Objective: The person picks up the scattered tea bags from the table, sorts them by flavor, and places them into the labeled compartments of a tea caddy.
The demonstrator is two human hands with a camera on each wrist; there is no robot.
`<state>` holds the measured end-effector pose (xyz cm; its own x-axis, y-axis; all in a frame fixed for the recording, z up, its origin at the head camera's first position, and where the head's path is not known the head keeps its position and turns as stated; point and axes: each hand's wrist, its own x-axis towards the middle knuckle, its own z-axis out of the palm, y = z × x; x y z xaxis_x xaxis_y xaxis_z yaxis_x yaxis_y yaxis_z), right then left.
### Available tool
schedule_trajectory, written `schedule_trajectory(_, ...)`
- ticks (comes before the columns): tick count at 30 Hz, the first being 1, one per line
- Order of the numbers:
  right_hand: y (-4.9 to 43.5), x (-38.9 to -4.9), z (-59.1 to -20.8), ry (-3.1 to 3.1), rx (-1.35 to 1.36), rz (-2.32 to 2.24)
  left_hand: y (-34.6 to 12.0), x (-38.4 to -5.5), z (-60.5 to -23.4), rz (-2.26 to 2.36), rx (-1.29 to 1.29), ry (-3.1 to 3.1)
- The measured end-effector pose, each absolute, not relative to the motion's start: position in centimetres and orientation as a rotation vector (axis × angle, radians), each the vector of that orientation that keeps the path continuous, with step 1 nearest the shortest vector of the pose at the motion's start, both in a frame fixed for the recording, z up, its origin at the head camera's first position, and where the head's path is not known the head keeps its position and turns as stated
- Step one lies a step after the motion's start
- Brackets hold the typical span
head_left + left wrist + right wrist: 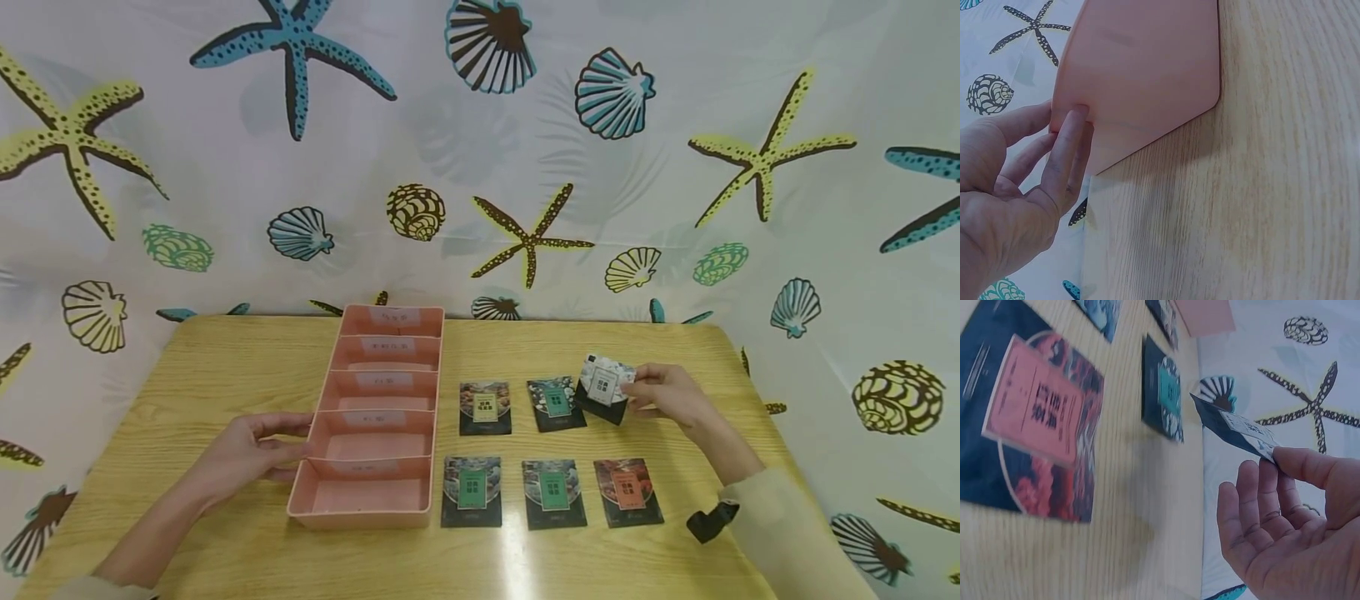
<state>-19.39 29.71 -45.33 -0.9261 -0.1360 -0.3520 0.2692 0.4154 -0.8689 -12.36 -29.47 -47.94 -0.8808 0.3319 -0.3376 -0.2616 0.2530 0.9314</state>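
Observation:
On the table stands a pink divided box (360, 520) with paper labels in its compartments. My left hand (251, 450) holds the box's left side near the rim; the left wrist view shows fingertips (1079, 112) against the outer wall. My right hand (667, 396) pinches a tea sachet with a white label (602, 388) by its edge, tilted above the table. In the right wrist view this sachet (1235, 428) appears nearly edge-on between thumb and fingers. Just left of it lies a sachet with a teal label (556, 403).
Other sachets lie right of the box: a yellow-labelled one (484, 408) behind, two green-labelled ones (472, 492) and a red-labelled one (628, 492) in front. A patterned curtain (450, 158) hangs behind the wooden table (360, 567).

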Motion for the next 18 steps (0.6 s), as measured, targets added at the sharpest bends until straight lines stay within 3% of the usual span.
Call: schedule_trajectory(18,24.1,-17.5,-43.4,2.234,-0.048,-1.581,-29.5,-12.5,-48.2,1.682,0.067,2.055)
